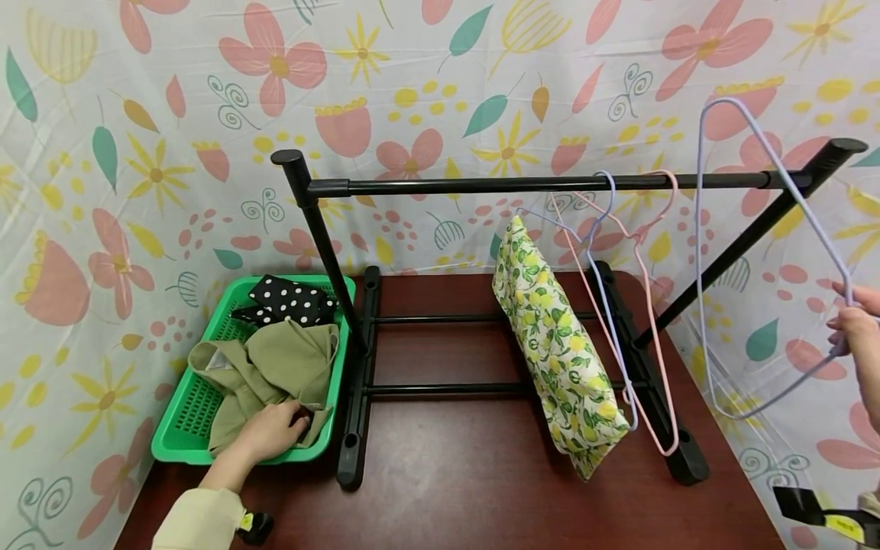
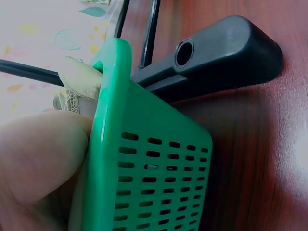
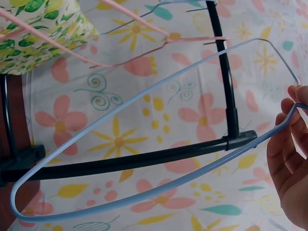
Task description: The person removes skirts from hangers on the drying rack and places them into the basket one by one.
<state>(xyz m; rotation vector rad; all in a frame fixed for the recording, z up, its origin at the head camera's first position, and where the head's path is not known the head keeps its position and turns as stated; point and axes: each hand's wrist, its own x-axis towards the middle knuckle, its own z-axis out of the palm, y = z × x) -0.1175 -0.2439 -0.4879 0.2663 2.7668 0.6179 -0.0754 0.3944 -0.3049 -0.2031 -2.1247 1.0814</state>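
Note:
My left hand point(image 1: 268, 434) is at the near right side of the green basket point(image 1: 162, 439), its fingers curled into an olive garment point(image 1: 296, 355) heaped there. In the left wrist view, part of the hand lies by the basket rim point(image 2: 108, 106) with a bit of olive cloth point(image 2: 82, 79) beyond; the fingertips are hidden. Off to the right, my right hand point(image 1: 859, 328) pinches a lavender hanger point(image 1: 700, 229) near its hook end, fingers and thumb around the wire. This hanger is bare, held in front of the rack's right end. Black polka-dot cloth point(image 1: 292, 300) lies at the basket's back.
A black clothes rack point(image 1: 447, 186) stands on the brown table point(image 1: 440, 466). On its rod hang a lemon-print cloth point(image 1: 550, 328), a blue-lavender hanger point(image 1: 600, 286) and a pink hanger point(image 1: 653, 321). The rack's left foot point(image 1: 351, 458) runs close beside the basket.

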